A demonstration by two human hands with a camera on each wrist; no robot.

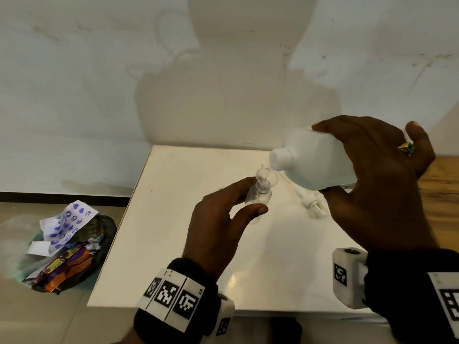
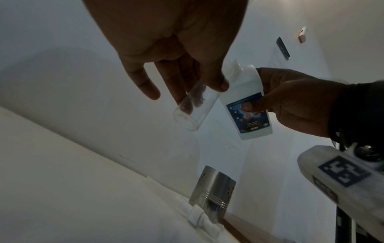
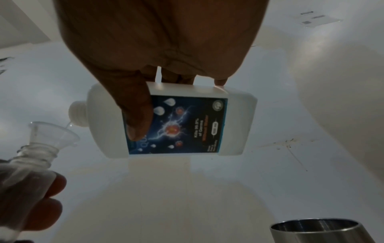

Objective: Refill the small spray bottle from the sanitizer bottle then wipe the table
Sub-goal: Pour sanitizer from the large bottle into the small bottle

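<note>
My left hand (image 1: 231, 209) grips a small clear spray bottle (image 1: 258, 197) above the white table (image 1: 173, 232), with a clear funnel (image 1: 265, 177) seated in its neck. My right hand (image 1: 377, 175) holds the white sanitizer bottle (image 1: 320, 162) tipped on its side, its open mouth just above the funnel rim. In the right wrist view a thin stream runs from the sanitizer bottle (image 3: 172, 121) into the funnel (image 3: 54, 136). In the left wrist view the small bottle (image 2: 193, 108) looks nearly empty beside the sanitizer bottle (image 2: 245, 102). A white pump head (image 1: 313, 204) lies on the table under the big bottle.
A steel perforated cup (image 2: 212, 192) stands at the table's far right near the wall, with the white pump parts (image 2: 199, 218) lying beside it. A bag of rubbish and wrappers (image 1: 67, 247) sits on the floor to the left. A wooden surface (image 1: 442, 192) adjoins the table on the right.
</note>
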